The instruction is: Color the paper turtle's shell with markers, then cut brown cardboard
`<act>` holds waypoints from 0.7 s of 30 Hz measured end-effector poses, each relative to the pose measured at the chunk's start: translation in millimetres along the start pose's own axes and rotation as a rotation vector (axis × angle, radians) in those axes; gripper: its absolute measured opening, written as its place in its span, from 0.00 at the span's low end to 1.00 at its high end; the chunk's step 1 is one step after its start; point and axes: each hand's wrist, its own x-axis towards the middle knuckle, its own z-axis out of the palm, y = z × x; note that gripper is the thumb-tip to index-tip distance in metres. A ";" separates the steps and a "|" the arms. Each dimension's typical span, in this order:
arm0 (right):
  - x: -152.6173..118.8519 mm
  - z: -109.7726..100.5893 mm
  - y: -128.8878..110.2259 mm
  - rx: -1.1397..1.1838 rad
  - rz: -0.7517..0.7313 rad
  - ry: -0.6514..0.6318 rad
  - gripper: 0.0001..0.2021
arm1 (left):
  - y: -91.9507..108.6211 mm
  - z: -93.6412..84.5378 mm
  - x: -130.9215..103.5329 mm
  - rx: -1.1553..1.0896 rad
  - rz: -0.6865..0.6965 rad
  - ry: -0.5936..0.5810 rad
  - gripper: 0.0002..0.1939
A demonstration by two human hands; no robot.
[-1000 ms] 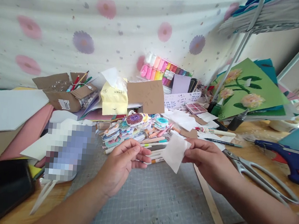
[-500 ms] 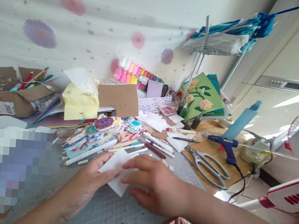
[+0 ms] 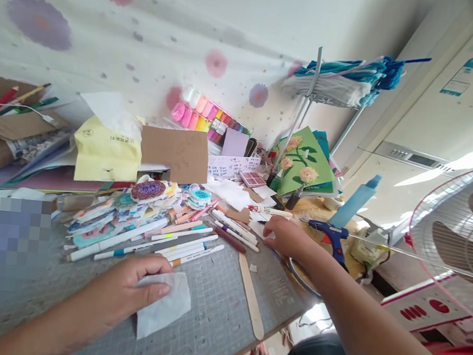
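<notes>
- Left hand (image 3: pixel 131 284) pinches the white paper (image 3: pixel 167 308) near its edge, thumb on top, likely to hold it flat over the cutting mat (image 3: pixel 208 310).
- Right hand (image 3: pixel 287 237), outstretched by the scissors (image 3: pixel 302 283), curls; whether it grips anything, we can't tell.

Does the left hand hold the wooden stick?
No, the left hand holds a white sheet, while the wooden stick lies on the gray mat.

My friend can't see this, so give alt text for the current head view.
The left hand holds thin white paper over a gray gridded mat; the right hand is near a blue glue gun. Pens lie between the hands.
</notes>
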 end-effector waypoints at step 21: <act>-32.2 10.8 -94.5 1.180 -0.013 -0.251 0.15 | 24.1 -4.3 -7.2 0.058 -0.032 -0.011 0.10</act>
